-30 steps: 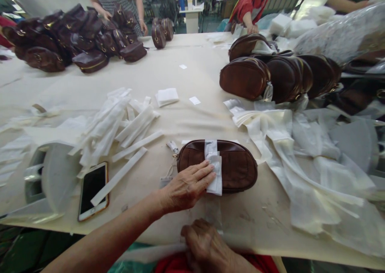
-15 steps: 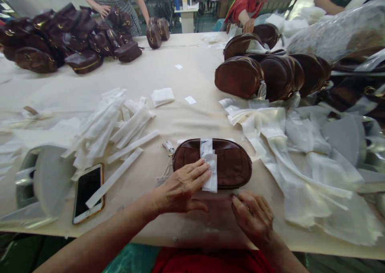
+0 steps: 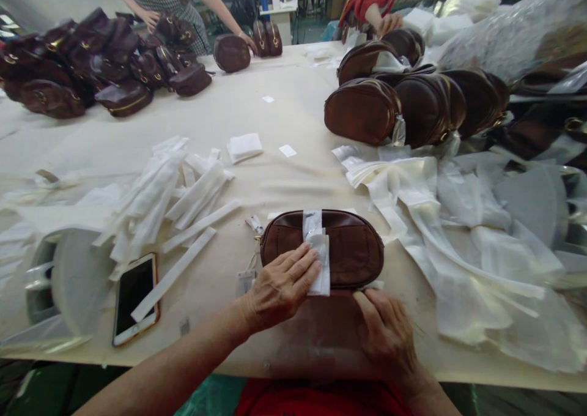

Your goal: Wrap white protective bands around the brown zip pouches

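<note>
In front of me on the table lies a dark brown oval bag (image 3: 351,251). A white wrapping strip (image 3: 320,258) runs over its middle, its lower end hanging past the bag's near edge. My left hand (image 3: 283,283) rests flat on the bag's left side, fingers stretched, tips on the strip. By the bag's lower right edge, my right hand (image 3: 387,327) has its fingers curled together; a bit of pale material shows at the fingertips, too small to name. A wrapped zip pull (image 3: 254,224) sticks out at the bag's left end.
White strips (image 3: 147,189) and a phone (image 3: 136,297) lie to the left. Translucent wrapping sheets (image 3: 454,263) spread on the right. Brown bags (image 3: 362,111) stand at the back right, more bags (image 3: 52,98) are heaped back left. Two co-workers stand across the table.
My right hand has moved slightly closer to the bag's lower right edge. My left hand stays on the strip. Across the table, a co-worker's hand has shifted a bag at the back.
</note>
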`<state>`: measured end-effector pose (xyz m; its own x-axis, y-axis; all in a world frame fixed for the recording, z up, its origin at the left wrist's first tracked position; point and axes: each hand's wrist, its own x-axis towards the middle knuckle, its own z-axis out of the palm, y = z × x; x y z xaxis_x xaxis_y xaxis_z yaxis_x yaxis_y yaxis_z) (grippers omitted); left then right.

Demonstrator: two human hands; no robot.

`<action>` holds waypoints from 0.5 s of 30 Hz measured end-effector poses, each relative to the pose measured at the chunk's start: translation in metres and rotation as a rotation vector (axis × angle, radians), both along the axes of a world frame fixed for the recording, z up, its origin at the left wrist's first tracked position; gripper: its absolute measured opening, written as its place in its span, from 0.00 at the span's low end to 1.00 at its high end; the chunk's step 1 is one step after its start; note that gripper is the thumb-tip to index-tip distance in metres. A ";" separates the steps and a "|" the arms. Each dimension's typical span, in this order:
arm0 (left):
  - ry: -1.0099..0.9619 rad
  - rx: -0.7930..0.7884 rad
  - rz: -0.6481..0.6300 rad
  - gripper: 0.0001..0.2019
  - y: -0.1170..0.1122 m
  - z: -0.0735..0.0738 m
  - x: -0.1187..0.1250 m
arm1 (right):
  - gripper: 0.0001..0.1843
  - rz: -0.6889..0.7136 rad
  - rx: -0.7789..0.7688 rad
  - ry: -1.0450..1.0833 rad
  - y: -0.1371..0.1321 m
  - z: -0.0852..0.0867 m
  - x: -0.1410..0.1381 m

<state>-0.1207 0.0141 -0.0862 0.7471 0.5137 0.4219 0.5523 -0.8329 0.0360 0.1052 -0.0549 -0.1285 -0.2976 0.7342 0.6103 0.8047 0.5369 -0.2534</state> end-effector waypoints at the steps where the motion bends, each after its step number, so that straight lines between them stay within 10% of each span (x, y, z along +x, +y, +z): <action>1: 0.000 0.009 -0.002 0.17 0.000 -0.001 0.000 | 0.17 0.034 -0.001 0.018 -0.005 0.002 0.000; 9: -0.033 0.032 0.029 0.15 -0.003 -0.002 0.001 | 0.23 0.253 -0.144 0.248 0.024 0.042 -0.022; 15: -0.044 0.037 0.025 0.16 -0.004 -0.004 0.001 | 0.17 0.108 -0.324 0.346 0.059 0.043 -0.031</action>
<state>-0.1195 0.0106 -0.0898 0.7145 0.5154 0.4731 0.5716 -0.8200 0.0300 0.0739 0.0039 -0.0852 -0.2029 0.8789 0.4316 0.5878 0.4619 -0.6642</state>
